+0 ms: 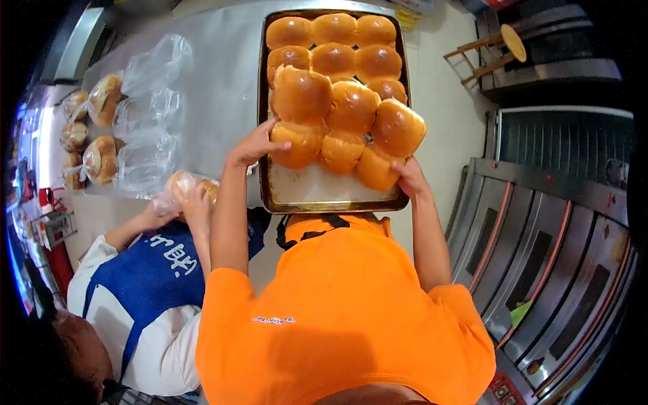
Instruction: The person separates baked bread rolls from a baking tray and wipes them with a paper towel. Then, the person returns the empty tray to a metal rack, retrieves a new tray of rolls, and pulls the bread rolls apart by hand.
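Note:
A joined slab of glossy golden bread rolls point(350, 111) is raised and tilted above the front of a dark-rimmed baking tray point(266, 187). My left hand point(260, 143) grips the slab's left side, thumb on the near-left roll. On the right, my right hand point(410, 177) holds the near-right corner, its fingers partly hidden by the bread. Behind the slab, more bread rolls point(334, 59) sit in rows in the tray. The tray's front part shows a bare, pale surface.
To my left a co-worker in a blue apron point(162, 266) holds a bagged bread point(192, 185). Several bagged breads point(102, 158) and clear plastic bags point(152, 108) lie on the metal table point(216, 81). Metal ovens point(547, 256) stand at right, with a wooden stool point(511, 44) beyond.

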`<state>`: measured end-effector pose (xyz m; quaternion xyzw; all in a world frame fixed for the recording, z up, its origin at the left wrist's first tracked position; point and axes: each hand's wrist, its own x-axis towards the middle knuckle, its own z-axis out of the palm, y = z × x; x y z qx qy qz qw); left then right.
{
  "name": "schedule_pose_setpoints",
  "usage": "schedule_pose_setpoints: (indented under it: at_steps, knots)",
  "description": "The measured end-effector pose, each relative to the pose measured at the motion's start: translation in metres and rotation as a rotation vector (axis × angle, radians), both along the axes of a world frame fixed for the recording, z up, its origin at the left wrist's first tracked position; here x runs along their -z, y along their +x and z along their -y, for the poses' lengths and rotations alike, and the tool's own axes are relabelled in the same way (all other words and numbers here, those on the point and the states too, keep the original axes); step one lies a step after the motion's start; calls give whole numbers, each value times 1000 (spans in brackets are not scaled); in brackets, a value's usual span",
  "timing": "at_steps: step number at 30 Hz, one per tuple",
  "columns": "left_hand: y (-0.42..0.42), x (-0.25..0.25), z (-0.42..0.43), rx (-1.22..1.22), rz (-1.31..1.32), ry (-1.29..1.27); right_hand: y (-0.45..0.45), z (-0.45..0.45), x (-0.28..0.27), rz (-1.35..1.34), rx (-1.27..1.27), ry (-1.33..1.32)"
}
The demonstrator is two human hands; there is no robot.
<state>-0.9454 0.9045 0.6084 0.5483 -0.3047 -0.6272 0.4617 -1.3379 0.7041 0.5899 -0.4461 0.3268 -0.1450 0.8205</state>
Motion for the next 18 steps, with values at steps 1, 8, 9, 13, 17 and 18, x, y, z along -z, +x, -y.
schedule_pose_setpoints:
  at_steps: [1, 8, 9, 13, 17, 18]
  knots:
    - [-2, 1, 3, -80, -18, 29, 3, 3, 4, 7, 19, 7]
    - [-41, 25, 2, -331, -742, -85, 19, -15, -4, 794, -126, 698]
    - [-59, 32, 12, -383, -913, -71, 35, -32, -21, 796, -130, 696]
    - [-133, 7, 30, -699, -493, -47, 62, -48, -77, 973, 140, 717]
    - [-152, -45, 27, -522, -1346, -831, 64, -14, -58, 715, 87, 414]
    - [-160, -65, 32, -537, -1411, -847, 65, -14, -48, 666, 114, 399]
